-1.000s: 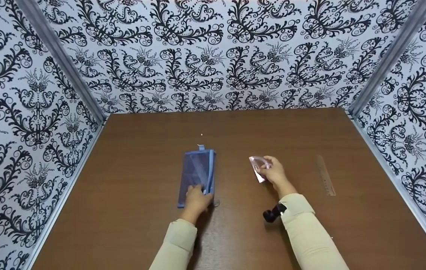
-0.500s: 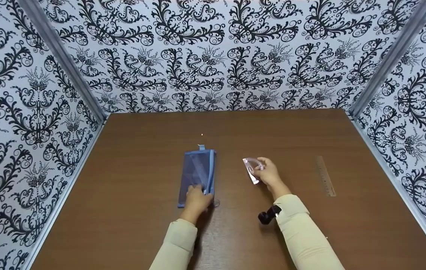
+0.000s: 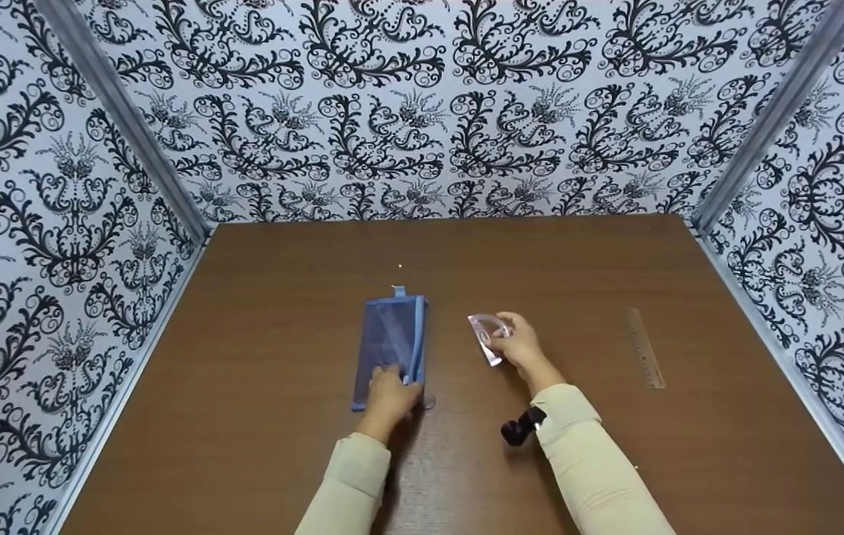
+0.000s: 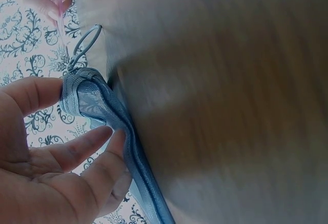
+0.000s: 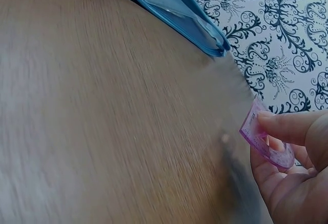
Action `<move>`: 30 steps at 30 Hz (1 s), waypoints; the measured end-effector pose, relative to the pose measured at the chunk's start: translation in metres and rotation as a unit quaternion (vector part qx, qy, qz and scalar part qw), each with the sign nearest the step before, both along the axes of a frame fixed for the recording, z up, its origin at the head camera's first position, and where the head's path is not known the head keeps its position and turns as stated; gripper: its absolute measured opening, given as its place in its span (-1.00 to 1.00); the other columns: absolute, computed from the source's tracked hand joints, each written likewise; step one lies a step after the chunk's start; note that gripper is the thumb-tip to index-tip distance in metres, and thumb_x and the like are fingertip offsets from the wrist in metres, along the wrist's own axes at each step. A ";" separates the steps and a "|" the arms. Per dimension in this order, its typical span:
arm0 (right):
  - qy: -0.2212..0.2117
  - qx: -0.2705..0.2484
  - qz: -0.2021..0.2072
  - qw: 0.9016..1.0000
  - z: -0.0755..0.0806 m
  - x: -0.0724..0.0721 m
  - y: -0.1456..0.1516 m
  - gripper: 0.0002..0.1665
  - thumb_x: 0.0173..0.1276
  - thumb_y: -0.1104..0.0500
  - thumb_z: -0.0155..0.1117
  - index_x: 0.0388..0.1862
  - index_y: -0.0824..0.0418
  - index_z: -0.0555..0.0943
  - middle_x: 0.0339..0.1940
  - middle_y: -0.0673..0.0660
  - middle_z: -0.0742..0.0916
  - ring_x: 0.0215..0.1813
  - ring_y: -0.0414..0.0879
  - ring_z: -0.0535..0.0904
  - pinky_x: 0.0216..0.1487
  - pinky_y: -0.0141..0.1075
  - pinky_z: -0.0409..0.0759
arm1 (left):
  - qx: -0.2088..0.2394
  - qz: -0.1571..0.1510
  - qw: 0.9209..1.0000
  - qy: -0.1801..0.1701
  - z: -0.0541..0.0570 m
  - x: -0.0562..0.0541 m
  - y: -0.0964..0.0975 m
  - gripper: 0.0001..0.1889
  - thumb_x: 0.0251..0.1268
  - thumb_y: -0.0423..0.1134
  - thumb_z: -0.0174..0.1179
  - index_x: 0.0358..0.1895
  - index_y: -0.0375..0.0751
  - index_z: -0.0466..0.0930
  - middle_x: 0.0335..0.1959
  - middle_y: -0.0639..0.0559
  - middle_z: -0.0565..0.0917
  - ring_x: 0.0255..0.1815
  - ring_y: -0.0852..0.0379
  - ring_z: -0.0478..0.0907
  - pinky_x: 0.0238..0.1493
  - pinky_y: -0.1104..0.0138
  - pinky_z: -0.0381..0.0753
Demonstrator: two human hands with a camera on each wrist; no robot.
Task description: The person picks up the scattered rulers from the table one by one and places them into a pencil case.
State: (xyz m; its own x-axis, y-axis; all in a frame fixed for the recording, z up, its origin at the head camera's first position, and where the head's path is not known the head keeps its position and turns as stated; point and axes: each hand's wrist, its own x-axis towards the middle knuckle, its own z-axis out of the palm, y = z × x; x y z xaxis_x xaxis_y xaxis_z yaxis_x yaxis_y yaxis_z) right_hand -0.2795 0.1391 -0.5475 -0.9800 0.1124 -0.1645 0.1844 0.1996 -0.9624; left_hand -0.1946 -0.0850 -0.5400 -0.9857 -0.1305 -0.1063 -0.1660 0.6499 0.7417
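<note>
A blue mesh zip pouch (image 3: 385, 334) lies lengthwise on the brown table. My left hand (image 3: 391, 394) grips its near end. In the left wrist view, thumb and fingers hold the pouch (image 4: 134, 147) by its zipped edge, which gapes a little, and a cord loop (image 4: 88, 42) hangs off that end. A pale diagonal strip shows through the mesh. To the right, my right hand (image 3: 522, 348) pinches a clear pinkish protractor (image 3: 483, 342) above the table, its straight edge facing the pouch. In the right wrist view, thumb and fingers hold the protractor (image 5: 256, 134) by its curved side.
A clear ruler (image 3: 646, 349) lies on the table (image 3: 281, 297) to the right of my right hand. A black wrist camera (image 3: 517, 432) sticks out from the right sleeve. Patterned walls (image 3: 422, 111) enclose the table at the back and both sides.
My right hand has moved left with the protractor, closer to the pouch. The left hand and the pouch stay where they were, as does the ruler.
</note>
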 end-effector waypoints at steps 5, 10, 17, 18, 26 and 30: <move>0.002 -0.009 0.004 1.000 0.000 0.001 -0.006 -0.29 0.01 0.58 0.25 0.23 0.48 0.37 -0.42 0.14 0.60 -0.42 -0.18 0.49 -0.42 -0.45 0.50 | 0.002 0.001 1.000 -0.009 0.000 0.000 0.000 -0.47 0.09 -0.26 0.26 0.15 -0.47 0.49 0.01 -0.36 0.43 0.09 -0.30 0.42 0.10 -0.02 0.46; 0.006 -0.026 0.007 1.000 0.000 0.004 -0.014 -0.30 0.00 0.59 0.25 0.21 0.48 0.39 -0.41 0.19 0.61 -0.45 -0.18 0.48 -0.44 -0.46 0.48 | 0.004 -0.003 1.000 -0.019 0.002 0.000 -0.001 -0.47 0.12 -0.23 0.26 0.16 -0.45 0.49 0.05 -0.34 0.42 0.14 -0.28 0.38 0.12 -0.03 0.44; 0.004 -0.040 0.012 0.999 0.000 0.005 -0.023 -0.31 0.00 0.60 0.26 0.20 0.49 0.38 -0.44 0.14 0.58 -0.46 -0.18 0.47 -0.45 -0.46 0.48 | 0.000 -0.004 1.000 -0.009 0.001 0.000 -0.001 -0.49 0.12 -0.24 0.27 0.13 -0.46 0.51 0.01 -0.34 0.44 0.10 -0.31 0.40 0.12 -0.05 0.42; 0.003 -0.042 0.014 0.999 0.000 0.005 -0.024 -0.31 0.00 0.61 0.26 0.20 0.49 0.38 -0.45 0.13 0.58 -0.46 -0.18 0.47 -0.46 -0.46 0.48 | 0.000 -0.003 1.000 -0.008 0.001 0.000 0.000 -0.49 0.12 -0.24 0.27 0.13 -0.46 0.51 0.01 -0.34 0.44 0.10 -0.31 0.41 0.12 -0.05 0.43; -0.004 -0.041 0.023 0.999 -0.001 0.006 -0.036 -0.31 0.01 0.59 0.29 0.20 0.48 0.40 -0.44 0.13 0.58 -0.45 -0.18 0.47 -0.44 -0.45 0.49 | 0.000 -0.001 1.000 -0.003 0.000 -0.001 0.000 -0.50 0.10 -0.25 0.27 0.11 -0.48 0.51 0.00 -0.36 0.44 0.10 -0.32 0.42 0.13 -0.06 0.43; -0.012 -0.036 0.030 0.999 -0.003 0.006 -0.041 -0.32 0.02 0.58 0.30 0.20 0.48 0.40 -0.45 0.13 0.58 -0.46 -0.17 0.47 -0.43 -0.44 0.50 | -0.003 -0.004 1.000 -0.002 0.000 -0.001 0.000 -0.48 0.08 -0.25 0.27 0.12 -0.48 0.50 -0.01 -0.35 0.45 0.08 -0.33 0.43 0.12 -0.07 0.43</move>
State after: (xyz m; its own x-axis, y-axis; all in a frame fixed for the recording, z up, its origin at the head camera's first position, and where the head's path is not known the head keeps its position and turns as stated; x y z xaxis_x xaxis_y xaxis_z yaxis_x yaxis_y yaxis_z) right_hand -0.2737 0.0979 -0.5501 -0.9804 0.0410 -0.1929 0.1968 0.1416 -0.9702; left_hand -0.1952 -0.0853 -0.5399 -0.9862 -0.1239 -0.1099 -0.1645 0.6554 0.7371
